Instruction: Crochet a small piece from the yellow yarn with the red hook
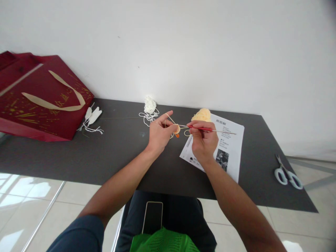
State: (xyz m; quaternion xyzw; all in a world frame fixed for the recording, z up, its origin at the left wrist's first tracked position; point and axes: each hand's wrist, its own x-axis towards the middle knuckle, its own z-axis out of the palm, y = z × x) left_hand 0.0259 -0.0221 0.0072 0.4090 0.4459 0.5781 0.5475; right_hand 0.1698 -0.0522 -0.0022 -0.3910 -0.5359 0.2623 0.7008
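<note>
Crochet (177, 130) in left hand (159, 134), beside right hand (203, 141)

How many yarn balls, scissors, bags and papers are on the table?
Yarn balls: 2 (white yarn ball, peach yarn ball)
Scissors: 1
Red bag: 1
Paper: 1
Total: 5

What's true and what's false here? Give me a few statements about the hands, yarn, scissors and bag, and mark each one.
1. The right hand holds the hook. True.
2. The left hand pinches a crochet piece. True.
3. The scissors lie beside the left hand. False: they lie at the right end of the table, apart from both hands.
4. The yellow yarn sits on the floor. False: it sits on the table by the sheet.
5. The bag is at the table's left end. True.
</note>
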